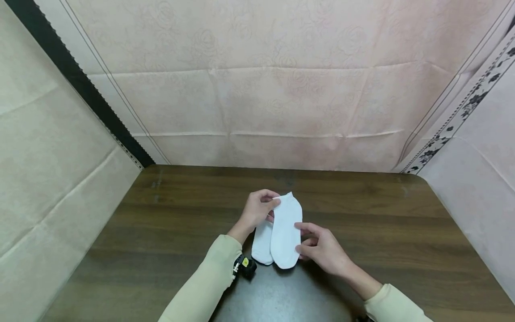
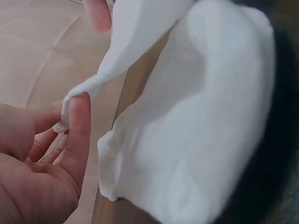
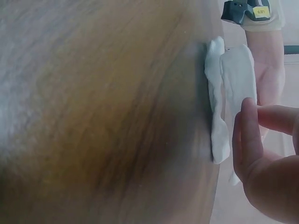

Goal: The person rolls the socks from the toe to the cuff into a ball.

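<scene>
Pinching its edges, the left hand [image 1: 256, 209] and right hand [image 1: 323, 248] hold 1 white sock [image 1: 286, 232] raised partly over the other sock [image 1: 262, 245] on the table [image 1: 177, 223]; aligning the pair seems the current step, likely calling next for even lowering.

The yellow label [image 3: 261, 11] on the wrist device [image 3: 234, 12] cannot be read clearly.

Both hands [image 1: 259, 209] [image 1: 322, 248] pinch, close together
</scene>
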`<move>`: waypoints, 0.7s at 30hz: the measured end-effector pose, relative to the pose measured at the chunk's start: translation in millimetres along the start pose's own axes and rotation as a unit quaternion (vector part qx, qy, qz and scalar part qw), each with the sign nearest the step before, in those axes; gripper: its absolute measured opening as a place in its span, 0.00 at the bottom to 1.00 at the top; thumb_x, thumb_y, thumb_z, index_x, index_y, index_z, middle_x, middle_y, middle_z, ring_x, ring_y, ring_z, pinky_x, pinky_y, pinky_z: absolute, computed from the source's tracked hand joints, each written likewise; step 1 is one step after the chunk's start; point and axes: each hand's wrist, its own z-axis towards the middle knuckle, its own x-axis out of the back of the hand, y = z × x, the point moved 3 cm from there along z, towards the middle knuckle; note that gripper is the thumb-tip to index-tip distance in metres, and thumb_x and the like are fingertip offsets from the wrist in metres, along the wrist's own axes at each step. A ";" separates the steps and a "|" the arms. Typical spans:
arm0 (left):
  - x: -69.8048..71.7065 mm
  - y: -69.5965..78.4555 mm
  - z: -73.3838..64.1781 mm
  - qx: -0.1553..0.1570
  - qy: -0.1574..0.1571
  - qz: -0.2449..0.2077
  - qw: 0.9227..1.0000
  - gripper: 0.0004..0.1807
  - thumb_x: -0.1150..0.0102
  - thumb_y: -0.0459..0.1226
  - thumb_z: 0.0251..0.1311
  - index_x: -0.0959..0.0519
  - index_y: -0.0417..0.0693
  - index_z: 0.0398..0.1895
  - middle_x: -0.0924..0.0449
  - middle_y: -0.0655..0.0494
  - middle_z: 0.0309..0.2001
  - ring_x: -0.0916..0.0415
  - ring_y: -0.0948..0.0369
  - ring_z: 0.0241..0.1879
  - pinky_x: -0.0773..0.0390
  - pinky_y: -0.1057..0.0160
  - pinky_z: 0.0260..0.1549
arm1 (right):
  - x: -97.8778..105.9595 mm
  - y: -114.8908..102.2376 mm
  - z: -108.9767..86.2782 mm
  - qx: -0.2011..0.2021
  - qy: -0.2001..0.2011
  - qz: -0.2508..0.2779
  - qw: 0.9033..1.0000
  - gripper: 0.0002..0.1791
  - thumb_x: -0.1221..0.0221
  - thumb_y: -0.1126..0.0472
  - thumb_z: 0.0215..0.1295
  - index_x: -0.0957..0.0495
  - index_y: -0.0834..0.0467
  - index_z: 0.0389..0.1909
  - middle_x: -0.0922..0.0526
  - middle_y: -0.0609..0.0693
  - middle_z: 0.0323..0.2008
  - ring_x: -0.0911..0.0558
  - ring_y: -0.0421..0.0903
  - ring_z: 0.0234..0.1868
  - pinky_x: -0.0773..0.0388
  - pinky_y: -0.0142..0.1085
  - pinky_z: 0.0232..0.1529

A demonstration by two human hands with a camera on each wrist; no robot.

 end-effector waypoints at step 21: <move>9.2 1.6 1.2 0.004 0.015 0.003 1.000 0.09 0.39 0.36 0.70 0.16 0.45 0.50 0.17 0.50 0.36 0.26 0.60 0.23 0.22 0.65 0.19 | -12.2 -7.7 8.9 -0.005 -0.004 0.019 1.000 0.31 0.34 0.73 0.62 0.30 0.69 0.66 0.25 0.66 0.53 0.14 0.52 0.36 0.16 0.43 0.37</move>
